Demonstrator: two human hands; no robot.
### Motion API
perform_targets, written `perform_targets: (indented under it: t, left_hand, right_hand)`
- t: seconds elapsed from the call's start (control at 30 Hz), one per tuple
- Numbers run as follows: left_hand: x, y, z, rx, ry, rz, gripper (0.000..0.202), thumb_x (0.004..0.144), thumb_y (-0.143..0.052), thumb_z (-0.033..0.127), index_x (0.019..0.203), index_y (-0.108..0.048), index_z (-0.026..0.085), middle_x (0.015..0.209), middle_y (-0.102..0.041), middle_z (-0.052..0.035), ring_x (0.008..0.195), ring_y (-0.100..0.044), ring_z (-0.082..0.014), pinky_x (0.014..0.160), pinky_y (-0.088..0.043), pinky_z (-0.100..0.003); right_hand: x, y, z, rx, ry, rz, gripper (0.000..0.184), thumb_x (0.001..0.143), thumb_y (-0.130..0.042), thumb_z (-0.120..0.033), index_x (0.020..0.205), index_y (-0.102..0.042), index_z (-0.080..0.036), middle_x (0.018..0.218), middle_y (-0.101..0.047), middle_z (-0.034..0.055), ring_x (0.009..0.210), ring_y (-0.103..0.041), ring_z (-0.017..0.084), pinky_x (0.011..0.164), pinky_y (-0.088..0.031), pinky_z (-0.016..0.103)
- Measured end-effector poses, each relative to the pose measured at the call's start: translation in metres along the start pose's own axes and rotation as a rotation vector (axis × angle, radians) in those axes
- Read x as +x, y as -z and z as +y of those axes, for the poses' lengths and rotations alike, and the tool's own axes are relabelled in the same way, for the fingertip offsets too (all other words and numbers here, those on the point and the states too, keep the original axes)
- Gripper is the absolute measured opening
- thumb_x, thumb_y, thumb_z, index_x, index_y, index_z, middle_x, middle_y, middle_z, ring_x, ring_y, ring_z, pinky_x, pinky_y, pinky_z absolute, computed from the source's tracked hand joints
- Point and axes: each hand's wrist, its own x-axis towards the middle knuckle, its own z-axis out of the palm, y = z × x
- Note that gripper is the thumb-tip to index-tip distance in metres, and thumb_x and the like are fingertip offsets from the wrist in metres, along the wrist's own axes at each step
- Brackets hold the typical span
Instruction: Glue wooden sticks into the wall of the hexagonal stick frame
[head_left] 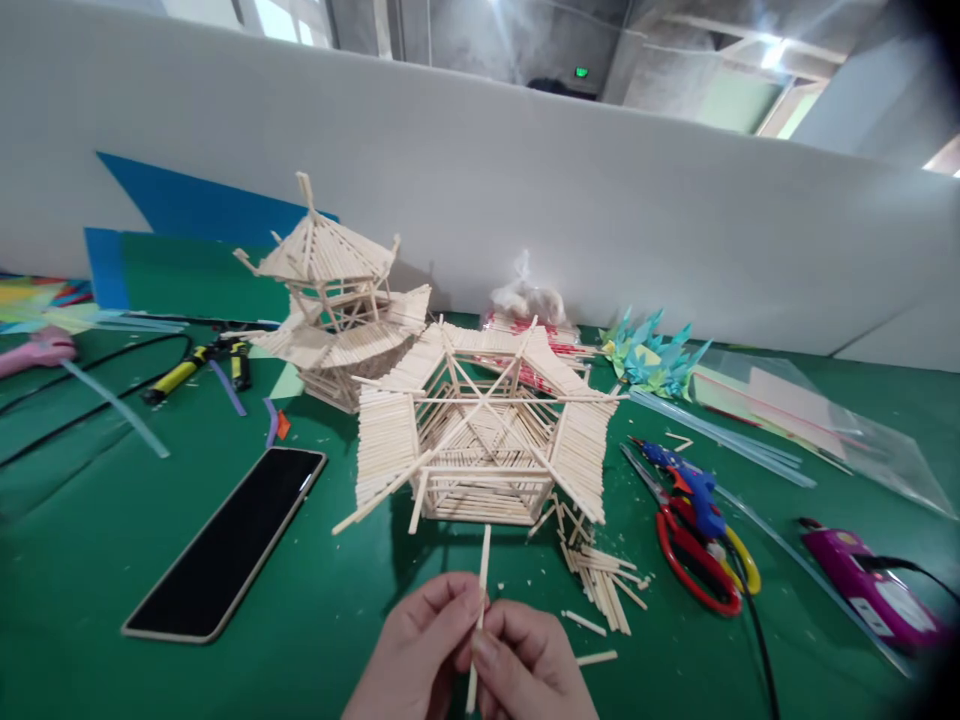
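Observation:
My left hand (420, 645) and my right hand (525, 665) meet at the bottom centre, both pinching one thin wooden stick (481, 590) that stands nearly upright between the fingertips. Just beyond the stick sits a hexagonal stick-built roof model (480, 430) with an open middle. Behind it to the left stands a finished two-tier stick pagoda (330, 300). A loose pile of short sticks (600, 585) lies to the right of my hands.
A black phone (229, 540) lies face up at the left. Red-handled scissors (694, 560), a blue glue gun (686, 485) and a purple tool (870, 590) with a cord lie at the right. Yellow-handled pliers (187, 370), paper cranes (649, 355) and a white partition (525, 200) stand behind.

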Motion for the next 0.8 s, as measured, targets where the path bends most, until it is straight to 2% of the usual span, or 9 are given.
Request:
perform_targets:
  t: [0.07, 0.13, 0.23, 0.33, 0.4, 0.47, 0.57, 0.67, 0.8]
  left_hand:
    - [0.007, 0.006, -0.002, 0.366, -0.135, -0.028, 0.021, 0.077, -0.045, 0.034, 0.062, -0.045, 0.020, 0.048, -0.034, 0.0077, 0.037, -0.037, -0.0095, 0.036, -0.032, -0.022]
    - [0.018, 0.013, -0.001, 0.626, -0.271, -0.024, 0.019, 0.079, -0.041, 0.030, 0.064, -0.045, 0.020, 0.053, -0.037, 0.0056, 0.043, -0.040, -0.0113, 0.041, -0.035, -0.024]
    - [0.037, 0.020, 0.002, 0.933, -0.479, -0.037, 0.016, 0.074, -0.050, 0.023, 0.059, -0.050, 0.020, 0.064, -0.048, 0.0003, 0.062, -0.048, -0.0167, 0.060, -0.039, -0.029]
    - [0.050, 0.021, 0.002, 1.218, -0.612, -0.059, 0.016, 0.074, -0.049, 0.020, 0.059, -0.056, 0.021, 0.068, -0.054, -0.0032, 0.073, -0.048, -0.0229, 0.071, -0.035, -0.037]
    - [0.053, 0.019, 0.000, 1.392, -0.668, -0.064, 0.021, 0.077, -0.043, 0.018, 0.062, -0.058, 0.020, 0.068, -0.055, -0.0043, 0.073, -0.049, -0.0242, 0.073, -0.033, -0.040]
    - [0.055, 0.018, -0.004, 1.535, -0.705, -0.063, 0.026, 0.079, -0.038, 0.015, 0.064, -0.059, 0.019, 0.067, -0.056, -0.0053, 0.073, -0.050, -0.0241, 0.072, -0.033, -0.040]
    - [0.057, 0.018, -0.007, 1.686, -0.733, -0.067, 0.029, 0.081, -0.035, 0.014, 0.068, -0.060, 0.017, 0.069, -0.058, -0.0071, 0.073, -0.053, -0.0241, 0.071, -0.035, -0.040]
    - [0.059, 0.019, -0.008, 1.768, -0.745, -0.070, 0.029, 0.082, -0.034, 0.014, 0.070, -0.061, 0.016, 0.072, -0.060, -0.0088, 0.074, -0.054, -0.0251, 0.070, -0.036, -0.040]
    - [0.060, 0.022, -0.009, 1.799, -0.749, -0.070, 0.030, 0.083, -0.033, 0.014, 0.071, -0.061, 0.015, 0.072, -0.060, -0.0102, 0.074, -0.055, -0.0261, 0.070, -0.038, -0.041]
  right_hand:
    - [0.000, 0.003, 0.003, -0.123, -0.002, -0.001, 0.049, 0.072, -0.044, -0.062, 0.060, -0.059, -0.017, 0.038, -0.041, -0.0057, 0.032, -0.031, 0.005, 0.034, -0.026, 0.017]
    - [-0.002, 0.014, 0.006, -0.304, 0.042, 0.025, 0.048, 0.078, -0.039, -0.056, 0.060, -0.059, -0.016, 0.040, -0.044, -0.0040, 0.033, -0.033, 0.006, 0.035, -0.027, 0.017]
    - [-0.009, 0.048, 0.004, -0.657, 0.180, 0.227, 0.034, 0.081, -0.044, -0.043, 0.067, -0.060, -0.017, 0.052, -0.055, 0.0002, 0.043, -0.046, 0.010, 0.041, -0.035, 0.019]
    - [-0.018, 0.092, -0.007, -0.924, 0.248, 0.446, 0.020, 0.082, -0.045, -0.031, 0.086, -0.059, -0.017, 0.072, -0.062, 0.0048, 0.062, -0.056, 0.015, 0.058, -0.045, 0.024]
    - [-0.020, 0.115, -0.016, -1.122, 0.283, 0.460, 0.019, 0.083, -0.044, -0.026, 0.092, -0.057, -0.017, 0.084, -0.062, 0.0073, 0.075, -0.058, 0.018, 0.069, -0.045, 0.030]
    - [-0.018, 0.128, -0.025, -1.286, 0.276, 0.395, 0.019, 0.083, -0.042, -0.023, 0.094, -0.056, -0.016, 0.086, -0.062, 0.0076, 0.080, -0.057, 0.020, 0.071, -0.044, 0.032]
    - [-0.007, 0.130, -0.036, -1.391, 0.245, 0.319, 0.018, 0.083, -0.042, -0.020, 0.093, -0.057, -0.017, 0.084, -0.062, 0.0061, 0.079, -0.056, 0.019, 0.069, -0.042, 0.030]
    - [0.009, 0.124, -0.040, -1.413, 0.229, 0.328, 0.015, 0.080, -0.045, -0.019, 0.089, -0.057, -0.017, 0.081, -0.062, 0.0069, 0.077, -0.055, 0.021, 0.066, -0.039, 0.029]
    - [0.030, 0.118, -0.040, -1.426, 0.174, 0.347, 0.010, 0.075, -0.047, -0.018, 0.076, -0.057, -0.015, 0.068, -0.060, 0.0082, 0.063, -0.054, 0.022, 0.054, -0.032, 0.028]
